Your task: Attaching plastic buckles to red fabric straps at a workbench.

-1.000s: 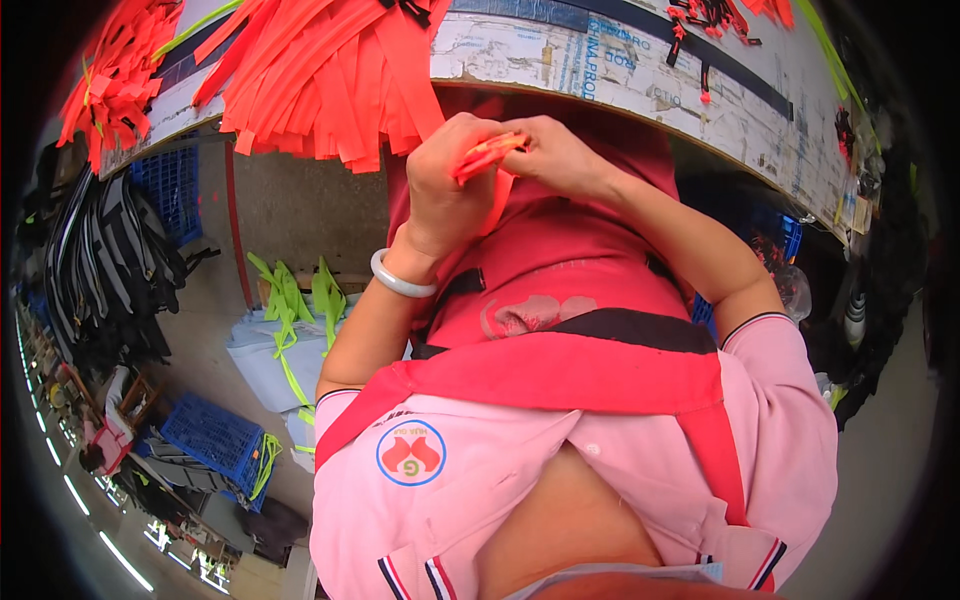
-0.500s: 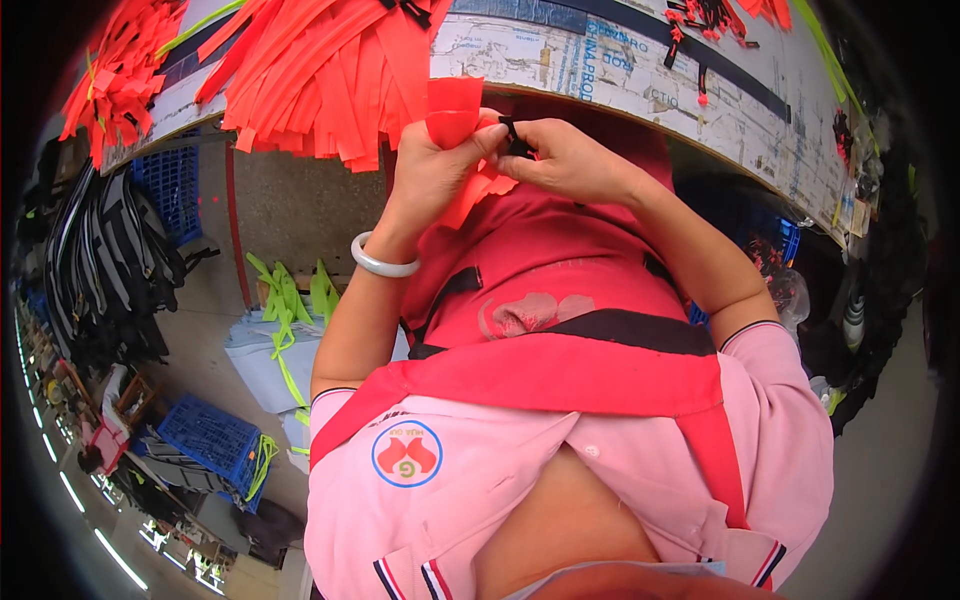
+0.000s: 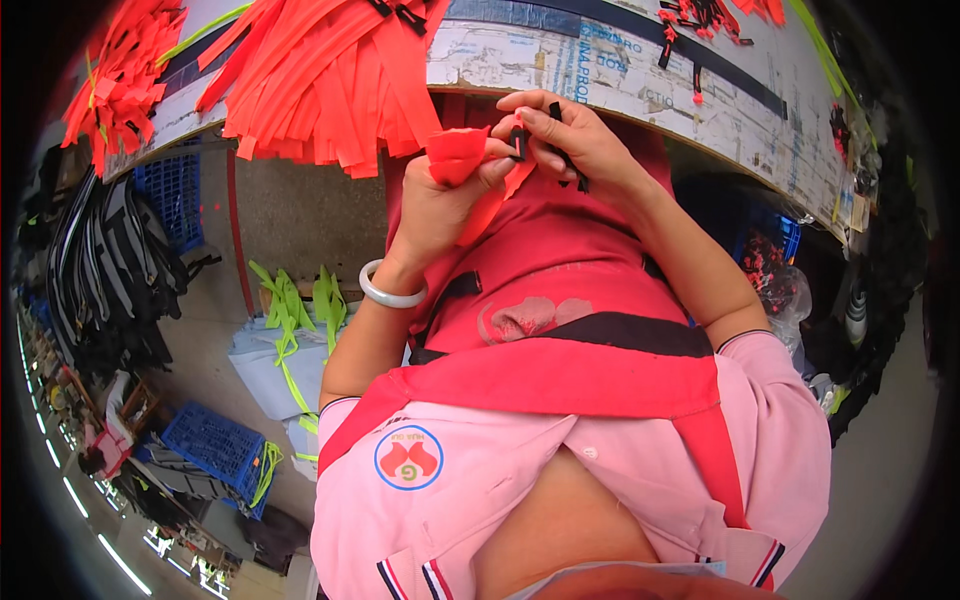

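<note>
My left hand (image 3: 440, 205) is closed on a bright red-orange fabric strip (image 3: 457, 155), folded over the fingers, with its tail hanging below. At the left fingertips a small black piece (image 3: 517, 142) stands up at the strip's end. Just to the right, my right hand (image 3: 598, 155) is closed around slim black pieces (image 3: 556, 125) that stick out above and below its fingers. Its thumb and index fingertip are close to the black piece in the left hand. Both hands are in front of the table edge, above my red apron (image 3: 520, 260).
A large bundle of red-orange strips (image 3: 320, 95) hangs over the table edge (image 3: 500, 65), with another bundle (image 3: 120, 75) farther left. Small red and black pieces (image 3: 700, 22) lie at the back right. Black and grey straps (image 3: 105, 270) and a blue crate (image 3: 215, 440) are at the left.
The hands have drawn slightly apart and the right has turned, bringing its black pieces into sight. The left hand has lowered a little, still holding the strip.
</note>
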Available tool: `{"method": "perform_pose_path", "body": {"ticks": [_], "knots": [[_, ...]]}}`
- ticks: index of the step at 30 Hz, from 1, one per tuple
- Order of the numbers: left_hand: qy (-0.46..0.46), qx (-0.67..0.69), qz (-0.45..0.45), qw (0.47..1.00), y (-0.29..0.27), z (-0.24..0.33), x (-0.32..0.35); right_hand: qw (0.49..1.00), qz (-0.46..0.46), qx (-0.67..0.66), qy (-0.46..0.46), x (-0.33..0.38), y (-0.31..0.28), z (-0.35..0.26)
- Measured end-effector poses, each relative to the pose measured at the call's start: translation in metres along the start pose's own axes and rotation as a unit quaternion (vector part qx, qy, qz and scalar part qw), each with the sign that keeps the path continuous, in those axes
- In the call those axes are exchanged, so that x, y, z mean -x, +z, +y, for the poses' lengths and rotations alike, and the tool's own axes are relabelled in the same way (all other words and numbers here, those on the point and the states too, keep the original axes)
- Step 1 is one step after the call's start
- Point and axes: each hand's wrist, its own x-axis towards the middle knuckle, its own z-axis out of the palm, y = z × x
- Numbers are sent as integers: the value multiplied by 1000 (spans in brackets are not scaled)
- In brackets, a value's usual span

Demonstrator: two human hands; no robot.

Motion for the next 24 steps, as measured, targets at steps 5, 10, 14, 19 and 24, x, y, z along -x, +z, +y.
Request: {"method": "perform_pose_path", "body": {"ticks": [5,10,14,19,24], "knots": [[-55,37,-12,998,-7,0,3,1000,25,-17,-8,3,3,-14],[-44,82,21,995,-12,5,-1,1000,-13,21,-4,12,13,-23],[5,76,39,996,-3,17,-3,997,-20,74,-11,16,25,-27],[0,74,54,996,0,18,-1,997,-7,79,-19,25,36,-33],[-13,62,37,997,-5,13,-2,991,6,131,-13,23,30,-35]]}}
